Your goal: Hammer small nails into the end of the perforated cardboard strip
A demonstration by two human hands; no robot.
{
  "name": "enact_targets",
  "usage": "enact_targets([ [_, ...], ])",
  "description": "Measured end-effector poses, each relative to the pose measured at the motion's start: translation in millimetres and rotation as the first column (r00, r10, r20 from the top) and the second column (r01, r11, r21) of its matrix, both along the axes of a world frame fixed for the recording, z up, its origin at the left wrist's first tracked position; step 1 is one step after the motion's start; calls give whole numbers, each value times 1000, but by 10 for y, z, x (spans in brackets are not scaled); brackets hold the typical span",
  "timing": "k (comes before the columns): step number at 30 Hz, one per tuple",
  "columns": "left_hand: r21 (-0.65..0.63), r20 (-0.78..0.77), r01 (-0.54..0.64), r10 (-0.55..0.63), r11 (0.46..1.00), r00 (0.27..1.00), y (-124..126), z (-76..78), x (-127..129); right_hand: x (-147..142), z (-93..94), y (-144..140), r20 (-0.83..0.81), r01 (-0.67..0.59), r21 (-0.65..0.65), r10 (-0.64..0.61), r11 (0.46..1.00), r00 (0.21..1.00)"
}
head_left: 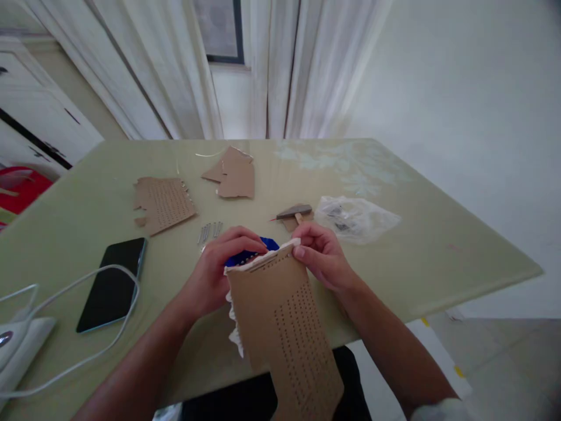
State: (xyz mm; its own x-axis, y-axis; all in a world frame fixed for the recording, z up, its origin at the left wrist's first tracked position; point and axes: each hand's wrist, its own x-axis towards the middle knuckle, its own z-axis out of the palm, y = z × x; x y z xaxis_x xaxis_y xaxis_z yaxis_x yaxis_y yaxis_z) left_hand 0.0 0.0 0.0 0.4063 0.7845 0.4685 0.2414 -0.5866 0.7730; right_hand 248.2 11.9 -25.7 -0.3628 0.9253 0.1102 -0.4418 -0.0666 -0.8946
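1. The room is pale: white curtains [280, 64] hang behind a greenish glass-topped counter [438, 245], with a dark window [221, 29] between the folds and a white cabinet [39, 117] off to the left.

2. Both hands meet near the front edge of the counter. The left hand [219, 266] is curled, fingers pressed over the top edge of a punched cardboard sheet [284, 327] and partly covering something blue [249, 254] behind it.

3. The right hand [322, 257] pinches the upper right corner of that same sheet, thumb in front and fingers behind.

4. The sheet stands tilted toward the camera, its lower end hanging past the counter edge over the lap. Rows of small holes run down it, and a white fringe [234, 327] shows along its left and top edges.

5. As a judgement, the step in hand looks like working on the sheet's top edge where the white material sits; any further move there would call for a steady two-handed pinch so the sheet does not bend.

6. Just beyond the hands lie a few loose nails [209, 232] and a small hammer [294, 211], with a crumpled clear plastic bag [355, 217] to its right.

7. Farther back are another punched cardboard piece [163, 203] and a plain torn one [232, 172].

8. To the left, a dark phone [111, 283] lies face up, a white cable [87, 316] looping round it toward a white device [17, 339] at the edge.
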Motion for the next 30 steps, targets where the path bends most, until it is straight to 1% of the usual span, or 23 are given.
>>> enact_targets([
  [9, -26, 37, 27, -26, 999, 999, -14, 69, 55, 16, -10, 29, 48, 18, 24, -20, 1000, 999],
  [12, -12, 47, 25, -25, 1000, 999, -15, 42, 52, 11, -12, 34, 59, 17, 43, -19, 999, 998],
  [16, -4, 18, 51, -50, 999, 999, -22, -23, 27, -10, 10, 28, 148, -13, 71, 3, 997, 989],
  [19, 1, 16, 69, -69, 998, 997, -25, -44, 19, -26, 28, 21, 192, -42, 85, 25, 996, 981],
  [24, 13, 19, 85, -85, 996, 996, -18, -61, 20, -32, 29, 18, 209, -48, 96, 27, 994, 978],
  [30, 26, 5, 56, -56, 998, 998, -12, -80, 12, -39, 24, 16, 220, -54, 109, 29, 993, 975],
])
